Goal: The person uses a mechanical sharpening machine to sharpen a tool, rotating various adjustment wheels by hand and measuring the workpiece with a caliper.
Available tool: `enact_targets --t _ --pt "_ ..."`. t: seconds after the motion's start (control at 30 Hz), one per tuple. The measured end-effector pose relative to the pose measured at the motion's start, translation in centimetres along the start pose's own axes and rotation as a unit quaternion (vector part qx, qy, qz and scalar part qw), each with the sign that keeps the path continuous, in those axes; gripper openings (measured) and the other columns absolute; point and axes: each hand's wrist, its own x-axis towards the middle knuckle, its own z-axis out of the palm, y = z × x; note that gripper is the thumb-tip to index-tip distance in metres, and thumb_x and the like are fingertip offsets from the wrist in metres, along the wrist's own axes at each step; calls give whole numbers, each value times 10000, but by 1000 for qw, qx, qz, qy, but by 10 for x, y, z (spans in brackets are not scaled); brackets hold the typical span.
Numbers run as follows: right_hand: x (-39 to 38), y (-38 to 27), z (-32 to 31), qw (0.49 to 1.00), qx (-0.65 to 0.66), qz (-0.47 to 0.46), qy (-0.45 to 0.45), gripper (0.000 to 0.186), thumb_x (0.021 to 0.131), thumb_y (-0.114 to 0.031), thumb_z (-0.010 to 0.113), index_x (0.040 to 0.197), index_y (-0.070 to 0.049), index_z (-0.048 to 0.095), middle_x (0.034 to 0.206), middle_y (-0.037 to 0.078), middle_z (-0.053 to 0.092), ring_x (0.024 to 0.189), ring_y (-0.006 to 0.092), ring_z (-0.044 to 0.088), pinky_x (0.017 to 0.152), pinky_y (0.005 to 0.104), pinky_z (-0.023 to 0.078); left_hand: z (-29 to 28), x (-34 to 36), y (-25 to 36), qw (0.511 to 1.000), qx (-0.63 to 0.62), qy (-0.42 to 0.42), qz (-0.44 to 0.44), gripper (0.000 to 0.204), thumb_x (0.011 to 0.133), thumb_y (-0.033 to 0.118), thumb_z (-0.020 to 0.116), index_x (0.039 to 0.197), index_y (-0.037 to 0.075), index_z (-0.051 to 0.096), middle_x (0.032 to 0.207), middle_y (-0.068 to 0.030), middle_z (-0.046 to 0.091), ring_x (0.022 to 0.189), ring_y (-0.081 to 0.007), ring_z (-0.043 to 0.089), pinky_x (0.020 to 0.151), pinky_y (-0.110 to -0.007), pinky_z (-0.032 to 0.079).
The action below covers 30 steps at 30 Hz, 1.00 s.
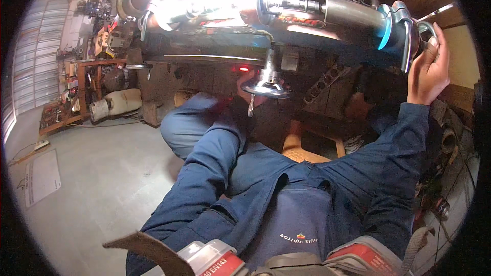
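In front of me runs a lathe [215, 41], its upper middle washed out by bright light. My right hand [430, 74] is at its right end, thumb and fingers closed round the rim of a metal handwheel [426, 31]. Left of that hand are a curved chrome lever [407, 46] and a steel cylinder [355, 15]. My left hand [246, 84] reaches under the lathe's front, in shadow behind a chrome handwheel [266, 88] with a small handle. A red light [244, 69] glows at its fingertips. Most of its fingers are hidden, so its grip cannot be made out.
A wooden rack [82, 82] with metal parts stands on the left, beside a pale cylindrical object [124, 103] on the grey floor [112, 163]. Cables [460, 163] hang at the right. Respirator filters [217, 263] and a dark strap [148, 250] cross the lower edge.
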Motion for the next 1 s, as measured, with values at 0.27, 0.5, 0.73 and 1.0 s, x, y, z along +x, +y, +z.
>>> enact_targets --t 0.27,0.5,0.73,1.0 --pt "-10 0 4 999 5 21 30 281 960 -238 452 1128 -92 622 1067 128 652 951 268 649 786 336 511 6 -1 2 999 0 -8 -31 675 801 472 562 1247 -30 488 1216 -246 533 1116 -413 515 1023 -525 334" --pt "-18 2 9 996 58 -10 63 305 965 -232 455 1166 -41 584 1118 160 624 1000 275 624 845 345 491 84 -58 75 685 681 256 -38 507 887 415 542 1175 -1 564 1081 -215 619 992 -291 606 886 -381 458" --pt "-34 2 9 997 -15 -35 64 415 971 -301 431 1248 1 498 1239 174 546 1110 327 554 930 397 440 239 -112 197 496 698 241 457 182 868 147 576 934 -20 606 698 -84 632 590 -146 579 601 -257 465" --pt "-18 -10 3 999 -34 -13 36 375 979 -303 395 1272 -96 504 1204 127 587 1030 306 615 819 365 514 198 -46 288 249 869 289 315 384 911 244 510 1249 66 476 1134 -244 582 908 -322 635 796 -387 482"
